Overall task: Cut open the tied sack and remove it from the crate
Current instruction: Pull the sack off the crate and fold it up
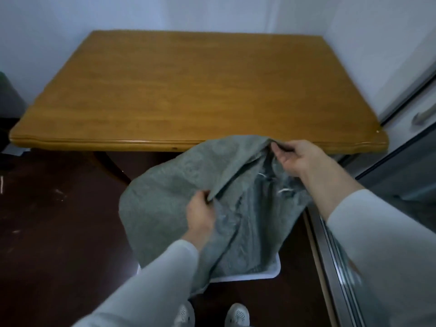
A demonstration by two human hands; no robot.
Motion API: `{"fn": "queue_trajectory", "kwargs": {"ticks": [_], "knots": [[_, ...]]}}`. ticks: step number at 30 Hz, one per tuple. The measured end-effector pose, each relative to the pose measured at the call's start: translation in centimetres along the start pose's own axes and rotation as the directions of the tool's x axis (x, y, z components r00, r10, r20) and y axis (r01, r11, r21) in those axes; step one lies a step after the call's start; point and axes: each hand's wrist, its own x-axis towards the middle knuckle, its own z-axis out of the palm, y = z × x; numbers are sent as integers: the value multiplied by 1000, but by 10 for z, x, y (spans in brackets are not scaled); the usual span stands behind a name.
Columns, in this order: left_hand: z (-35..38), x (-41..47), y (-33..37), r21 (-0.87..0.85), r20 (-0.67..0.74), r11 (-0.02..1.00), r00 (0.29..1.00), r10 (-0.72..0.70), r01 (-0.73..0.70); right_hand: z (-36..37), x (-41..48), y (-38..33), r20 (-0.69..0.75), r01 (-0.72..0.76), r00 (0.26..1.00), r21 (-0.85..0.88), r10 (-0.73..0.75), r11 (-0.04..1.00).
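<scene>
A dark, glossy brown floor fills the lower part of the view, bounded on the right by the metal track of a sliding glass door. Nearest the camera, two white mesh shoes are seen on that floor. Just beyond them a white plastic crate is set on the floor, only its rounded near rim being visible beneath the cloth. A limp grey-green woven sack is held above and draped over the crate, its lower folds seeming to trail into it. The left hand is closed around a fold at the sack's middle, thumb pressed against the fabric. The right hand is raised higher and farther out, its fingertips pinching the gathered upper edge. Pale frayed threads are seen near the mouth, which suggests the tie is already cut. Beyond the sack, a bare honey-coloured wooden table is backed by pale walls.

The removal step is judged to be in hand, and nearly done. A further lift is called for, so that the trailing hem is cleared of the rim; what the crate holds cannot be told.
</scene>
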Motion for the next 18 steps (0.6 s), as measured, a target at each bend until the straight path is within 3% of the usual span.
{"fn": "queue_trajectory", "kwargs": {"ticks": [2,4,5,7,9,10,11,13,15,18], "knots": [[-41,20,14,-157,-57,987,998,18,-27,-9,0,-19,-34,67,997,-167,-73,984],[-80,35,42,-166,-72,980,992,99,-110,-15,-6,-29,-28,136,987,-395,-160,908],[-98,39,59,-146,-49,979,989,138,-144,-18,-12,-29,25,221,968,-558,-250,800],[-128,34,96,-122,45,982,988,148,-142,-16,-32,-23,309,407,904,-834,-295,372],[-152,26,129,-104,95,991,990,99,-89,-10,-55,-3,537,538,842,-843,-39,8],[-162,24,141,-89,104,994,992,70,-61,-6,-62,11,573,576,817,-811,59,-100],[-171,20,152,-79,118,996,992,43,-34,-3,-63,24,591,591,804,-786,57,-184],[-184,15,168,-66,173,998,985,3,8,9,-64,48,620,579,781,-763,-73,-288],[-194,11,177,-30,245,1000,969,0,8,22,-60,58,602,534,765,-792,-228,-296],[-208,9,177,243,376,954,924,76,-177,33,-52,51,613,470,710,-778,-346,-417]]}}
